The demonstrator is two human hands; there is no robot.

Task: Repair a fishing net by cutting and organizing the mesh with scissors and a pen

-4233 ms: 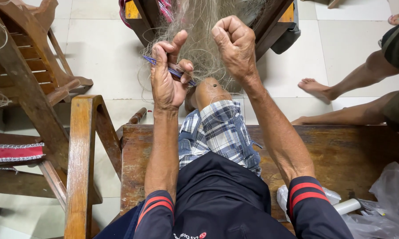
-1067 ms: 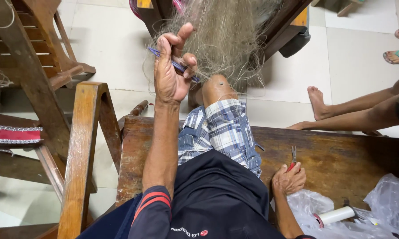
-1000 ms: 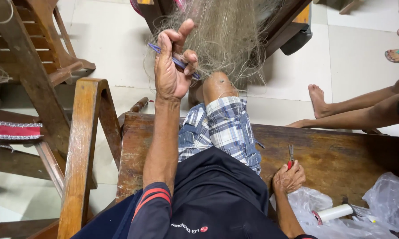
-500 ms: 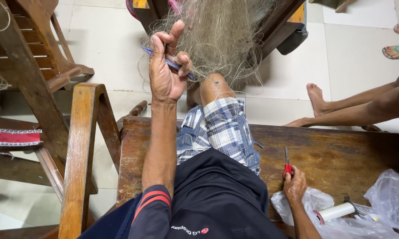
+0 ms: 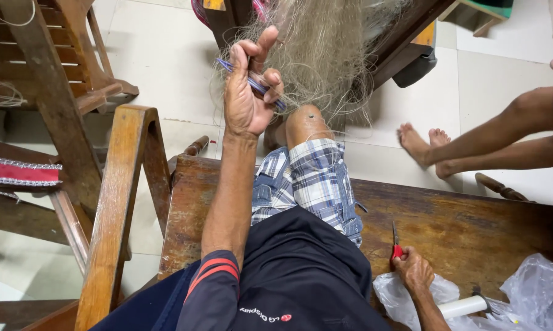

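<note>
Netting (image 5: 325,55) hangs bunched over my raised knee so the mesh stays taut; my left hand (image 5: 247,92) is lifted, forearm upright, fingers pinching a blue netting needle (image 5: 252,83) against it; my right hand (image 5: 414,270) rests low on the wooden bench (image 5: 472,227), fingers closed around small red-handled scissors (image 5: 396,245), blades pointing away from me.

Left hand (image 5: 247,92) is lying ahead against the net (image 5: 325,55), above the knee (image 5: 307,122); right hand (image 5: 414,270) is resting on the bench (image 5: 472,227), scissors (image 5: 396,242) before it, bag (image 5: 534,294) to its right.
</note>
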